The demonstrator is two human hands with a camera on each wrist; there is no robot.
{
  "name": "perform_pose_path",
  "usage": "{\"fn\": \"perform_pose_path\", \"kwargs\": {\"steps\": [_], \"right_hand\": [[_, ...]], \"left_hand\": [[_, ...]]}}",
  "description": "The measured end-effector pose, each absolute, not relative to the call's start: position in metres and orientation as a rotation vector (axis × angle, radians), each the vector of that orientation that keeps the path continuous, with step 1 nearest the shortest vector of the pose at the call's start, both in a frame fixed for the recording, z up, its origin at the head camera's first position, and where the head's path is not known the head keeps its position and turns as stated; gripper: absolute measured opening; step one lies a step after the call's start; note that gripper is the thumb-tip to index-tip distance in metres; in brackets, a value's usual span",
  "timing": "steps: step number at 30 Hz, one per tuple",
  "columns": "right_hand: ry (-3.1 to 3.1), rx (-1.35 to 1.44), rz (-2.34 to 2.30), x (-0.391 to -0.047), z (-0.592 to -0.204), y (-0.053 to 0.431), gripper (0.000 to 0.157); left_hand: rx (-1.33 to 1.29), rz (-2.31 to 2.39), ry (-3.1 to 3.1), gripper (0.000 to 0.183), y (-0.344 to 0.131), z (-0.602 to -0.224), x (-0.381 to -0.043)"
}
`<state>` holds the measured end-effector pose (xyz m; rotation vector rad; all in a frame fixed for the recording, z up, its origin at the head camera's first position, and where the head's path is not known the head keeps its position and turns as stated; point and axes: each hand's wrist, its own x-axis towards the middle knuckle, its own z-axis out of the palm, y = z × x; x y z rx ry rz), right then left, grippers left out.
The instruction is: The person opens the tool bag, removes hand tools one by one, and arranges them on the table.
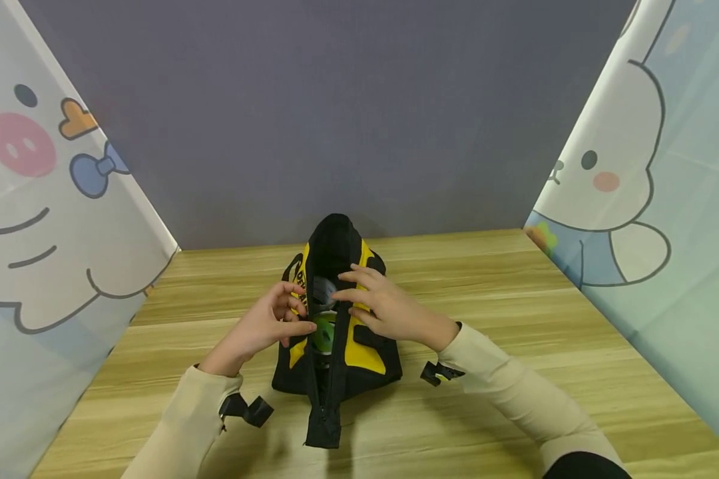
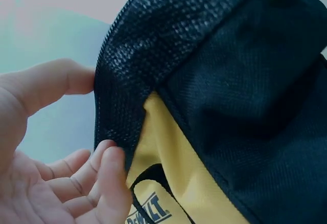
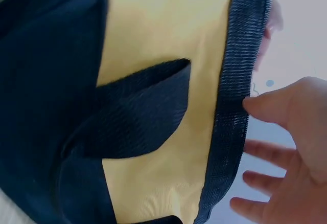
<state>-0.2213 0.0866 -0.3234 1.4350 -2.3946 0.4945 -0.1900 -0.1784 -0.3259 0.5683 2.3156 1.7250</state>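
Observation:
A black and yellow DeWalt tool bag [image 1: 365, 352] stands on the table, its long zip opening spread. Inside lie a roundish green item [image 1: 323, 334] and a grey one [image 1: 322, 293] behind it; their kind is unclear. My left hand [image 1: 272, 316] is at the left edge of the opening. In the left wrist view its thumb [image 2: 71, 78] meets the zip edge [image 2: 102, 101], with bent fingers beside the bag's side. Over the right edge reaches my right hand [image 1: 389, 306], fingers spread. The right wrist view has that thumb [image 3: 265, 106] touching the zip edge [image 3: 237, 81].
The bag rests on a wood-grain table [image 1: 485, 399]. A grey panel [image 1: 359, 120] rises behind, with cartoon-printed curtains [image 1: 42, 219] along both sides. A black side loop [image 3: 148, 116] sticks out from the bag. Black straps [image 1: 248, 409] hang from the wrists.

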Motion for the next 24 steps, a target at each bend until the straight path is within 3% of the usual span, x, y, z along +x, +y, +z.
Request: {"fn": "perform_pose_path", "kwargs": {"steps": [9, 18, 24], "right_hand": [[-2.199, 1.577, 0.469, -0.228, -0.33, 0.097, 0.013], [-1.903, 1.753, 0.423, -0.231, -0.337, 0.124, 0.024], [-1.844, 1.746, 0.37, -0.228, -0.342, 0.137, 0.019]], "left_hand": [[0.505, 1.783, 2.258, 0.066, -0.188, -0.33, -0.18], [0.483, 1.927, 2.142, 0.068, -0.199, -0.34, -0.173], [0.54, 2.031, 2.151, 0.059, -0.204, -0.347, -0.166]]}}
